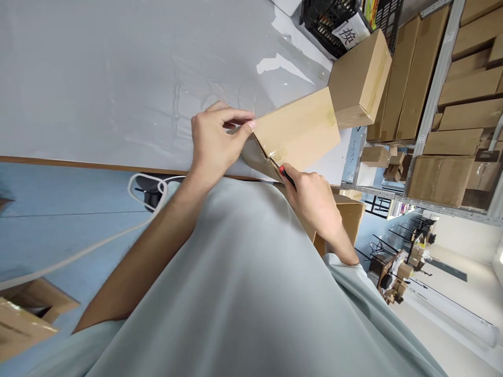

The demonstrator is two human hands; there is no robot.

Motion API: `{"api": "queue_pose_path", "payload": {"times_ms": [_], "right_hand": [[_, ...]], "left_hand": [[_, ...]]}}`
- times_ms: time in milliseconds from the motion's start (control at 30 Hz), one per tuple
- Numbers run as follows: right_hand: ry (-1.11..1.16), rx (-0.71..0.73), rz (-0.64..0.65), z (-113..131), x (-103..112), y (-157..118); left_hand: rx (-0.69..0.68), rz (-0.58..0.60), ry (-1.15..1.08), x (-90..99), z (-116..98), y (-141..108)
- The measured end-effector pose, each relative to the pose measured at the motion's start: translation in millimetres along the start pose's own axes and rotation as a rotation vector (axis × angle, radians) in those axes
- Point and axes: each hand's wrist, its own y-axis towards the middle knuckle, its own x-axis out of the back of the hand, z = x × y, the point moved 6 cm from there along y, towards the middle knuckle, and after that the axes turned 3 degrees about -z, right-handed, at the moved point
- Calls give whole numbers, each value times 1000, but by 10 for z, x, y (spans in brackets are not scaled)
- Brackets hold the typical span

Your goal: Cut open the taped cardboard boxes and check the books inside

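A closed cardboard box lies on the grey table, with clear tape over its near edge. My left hand is at the box's left corner, thumb and forefinger closed on its edge. In my right hand is a utility knife with a black and red handle. Its thin tip touches the taped seam on the near side of the box; the rest of the handle is hidden in my fist.
Behind stands a second carton, beside a black plastic crate. Shelves to the right hold several cartons. The grey table has a wooden edge below. A white cable hangs at left, above an open carton on the floor.
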Motion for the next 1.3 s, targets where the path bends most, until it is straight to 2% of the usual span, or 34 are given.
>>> {"api": "queue_pose_path", "payload": {"times_ms": [200, 333, 433, 633, 800, 1033, 1300], "right_hand": [[-2, 7, 36, 46, -25, 73], [-29, -6, 102, -82, -135, -35], [7, 49, 134, -166, -225, -61], [2, 86, 109, -321, -286, -201], [96, 149, 36, -411, -225, -252], [124, 166, 70, -289, -226, 111], [86, 69, 94, -145, -226, 85]], "left_hand": [[-5, -29, 40, -17, -37, -46], [-15, -78, 55, -24, -55, -89], [-18, -108, 47, -21, -54, -92], [28, -122, 122, -49, -31, -124], [64, -163, 213, -62, -44, -171], [66, -171, 241, -45, -73, -160], [44, -110, 164, 12, -57, -119]]}}
